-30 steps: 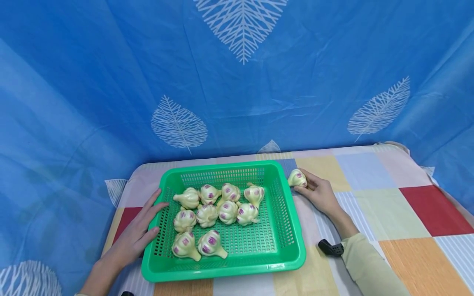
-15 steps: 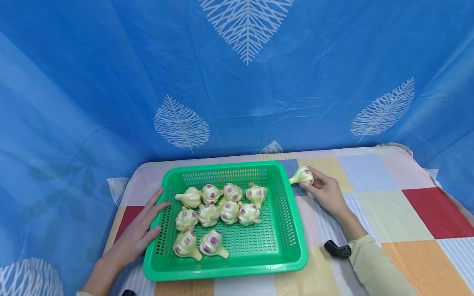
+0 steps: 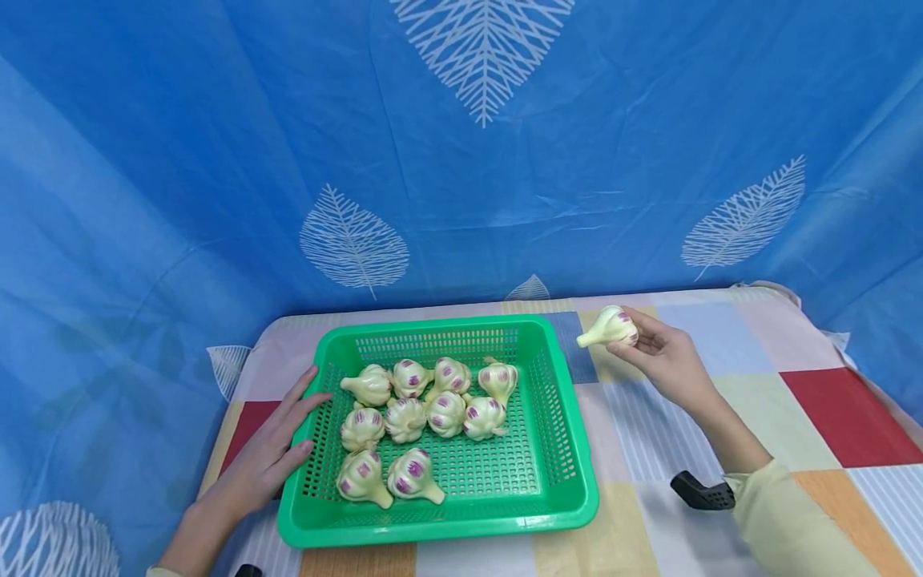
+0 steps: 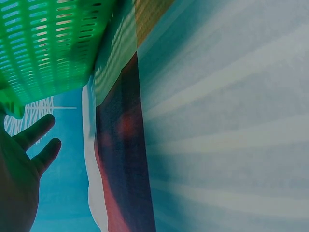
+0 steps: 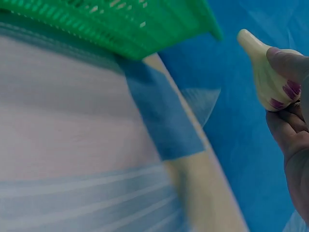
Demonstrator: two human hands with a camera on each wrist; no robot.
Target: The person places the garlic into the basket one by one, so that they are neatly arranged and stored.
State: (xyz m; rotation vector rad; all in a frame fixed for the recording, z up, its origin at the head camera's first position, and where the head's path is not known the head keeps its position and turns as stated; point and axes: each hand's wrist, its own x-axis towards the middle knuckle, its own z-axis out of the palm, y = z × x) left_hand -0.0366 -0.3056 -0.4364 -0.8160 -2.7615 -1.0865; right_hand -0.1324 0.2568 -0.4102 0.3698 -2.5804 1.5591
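Note:
My right hand (image 3: 667, 357) pinches a garlic bulb (image 3: 610, 327) by its round end, thumb on one side and fingers on the other. The bulb's pale stem points left, towards the basket. In the right wrist view the same garlic bulb (image 5: 270, 72) shows purple streaks beside the thumb. A green plastic basket (image 3: 577, 457) with slotted walls stands on the table, several garlic bulbs (image 3: 405, 420) grouped at its left and middle. Along the basket's left rim rests my left hand (image 3: 263, 453), fingers spread and fairly straight, the fingertips over the edge.
A patchwork cloth (image 3: 735, 417) covers the table. Blue curtain (image 3: 461, 200) with white leaf prints hangs behind it and at both sides. A black device (image 3: 703, 490) sits at the right wrist.
My right hand has carried the garlic bulb away from the basket's right rim, rightwards and a little up. My left hand keeps its place at the left rim.

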